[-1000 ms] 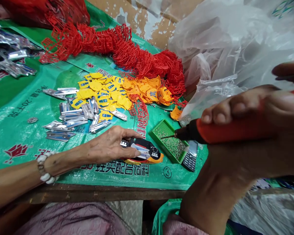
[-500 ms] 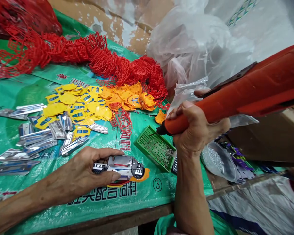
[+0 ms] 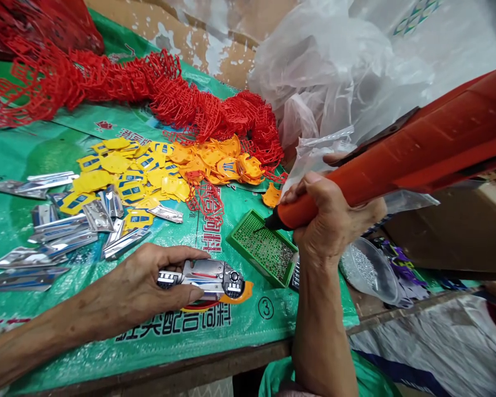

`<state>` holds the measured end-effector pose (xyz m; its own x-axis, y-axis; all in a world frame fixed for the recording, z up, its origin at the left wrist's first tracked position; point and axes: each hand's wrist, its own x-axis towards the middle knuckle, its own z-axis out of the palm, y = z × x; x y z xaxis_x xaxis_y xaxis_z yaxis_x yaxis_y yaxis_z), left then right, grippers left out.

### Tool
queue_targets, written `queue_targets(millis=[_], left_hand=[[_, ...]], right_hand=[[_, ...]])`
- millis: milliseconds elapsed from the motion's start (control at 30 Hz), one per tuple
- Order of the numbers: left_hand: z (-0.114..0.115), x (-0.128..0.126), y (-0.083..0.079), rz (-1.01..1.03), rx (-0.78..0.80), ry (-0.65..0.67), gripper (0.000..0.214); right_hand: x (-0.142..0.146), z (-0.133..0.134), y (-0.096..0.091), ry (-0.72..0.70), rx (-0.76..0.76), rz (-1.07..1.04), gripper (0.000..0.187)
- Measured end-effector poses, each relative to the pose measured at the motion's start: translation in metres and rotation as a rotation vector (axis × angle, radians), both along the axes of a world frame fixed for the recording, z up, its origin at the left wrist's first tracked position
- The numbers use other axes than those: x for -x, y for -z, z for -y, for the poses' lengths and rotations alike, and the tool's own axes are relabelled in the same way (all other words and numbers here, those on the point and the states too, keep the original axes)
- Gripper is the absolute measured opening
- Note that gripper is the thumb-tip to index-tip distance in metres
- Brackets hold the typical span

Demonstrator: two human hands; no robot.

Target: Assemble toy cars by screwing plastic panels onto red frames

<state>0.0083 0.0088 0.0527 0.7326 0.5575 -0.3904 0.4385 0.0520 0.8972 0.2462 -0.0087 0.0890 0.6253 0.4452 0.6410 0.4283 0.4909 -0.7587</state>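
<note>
My left hand (image 3: 143, 286) grips a small toy assembly (image 3: 209, 278) of silver, black and orange parts, pressed down on the green woven sheet (image 3: 66, 342). My right hand (image 3: 328, 218) is wrapped round a long orange electric screwdriver (image 3: 397, 165). The screwdriver's black tip (image 3: 268, 223) touches down into a green screw tray (image 3: 264, 248) that holds many tiny screws.
Yellow and orange plastic pieces (image 3: 161, 168) and silver foil-like parts (image 3: 62, 229) lie spread on the sheet. A heap of red plastic frames (image 3: 157, 94) runs along the back. Clear plastic bags (image 3: 334, 82) stand at the right, with a clear tub of screws (image 3: 370, 270) by the table edge.
The view swung right a second ago, then steadied. The screwdriver tip lowered slightly into the green tray. My left hand keeps its grip on the toy assembly.
</note>
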Motion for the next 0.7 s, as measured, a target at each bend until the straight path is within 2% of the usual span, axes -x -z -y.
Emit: queue_targets(millis=[200, 467, 567, 700], left_hand=[[-0.004, -0.001, 0.000, -0.007, -0.026, 0.081, 0.056], [0.000, 0.000, -0.003, -0.051, -0.033, 0.013, 0.053], [-0.001, 0.001, -0.002, -0.024, -0.028, 0.016, 0.051], [-0.005, 0.001, -0.001, 0.053, 0.012, 0.016, 0.050]], right_hand=[[0.002, 0.000, 0.000, -0.010, -0.006, -0.003, 0.019], [0.001, -0.002, 0.002, 0.011, -0.004, 0.025, 0.014], [0.006, -0.001, -0.009, -0.004, -0.031, -0.011, 0.018], [0.016, 0.006, -0.035, 0.006, -0.074, -0.051, 0.014]])
